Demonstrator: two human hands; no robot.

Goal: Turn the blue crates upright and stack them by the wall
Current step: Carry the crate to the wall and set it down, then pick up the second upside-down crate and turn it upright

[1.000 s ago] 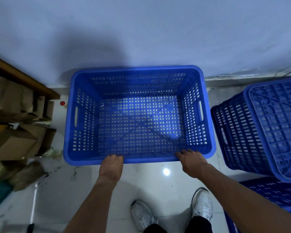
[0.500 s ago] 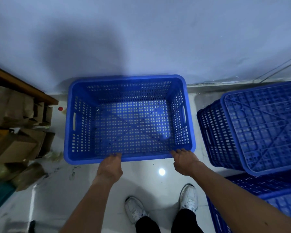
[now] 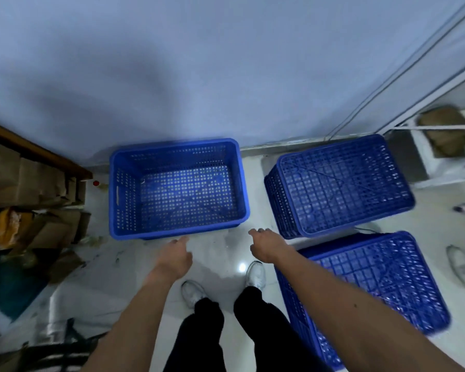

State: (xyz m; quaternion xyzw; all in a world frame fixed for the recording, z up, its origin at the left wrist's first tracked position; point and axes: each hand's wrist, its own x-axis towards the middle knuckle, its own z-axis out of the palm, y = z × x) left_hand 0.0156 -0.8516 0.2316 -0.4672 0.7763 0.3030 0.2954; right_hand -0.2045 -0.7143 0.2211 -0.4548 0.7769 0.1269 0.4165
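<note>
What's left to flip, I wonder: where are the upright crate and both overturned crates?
upright crate [image 3: 177, 191]: head view, its inside floor.
far overturned crate [image 3: 344, 183]: head view, upturned base.
near overturned crate [image 3: 387, 275]: head view, upturned base.

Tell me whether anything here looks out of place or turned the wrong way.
Yes. Two blue crates on the right lie bottom up: the far overturned crate toward the wall and the near overturned crate nearer the person. Only the upright crate stands open side up.

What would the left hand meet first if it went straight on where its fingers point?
Probably the near wall of the upright blue crate, directly ahead of the left hand; depth is unclear, so it might pass above the rim.
</note>
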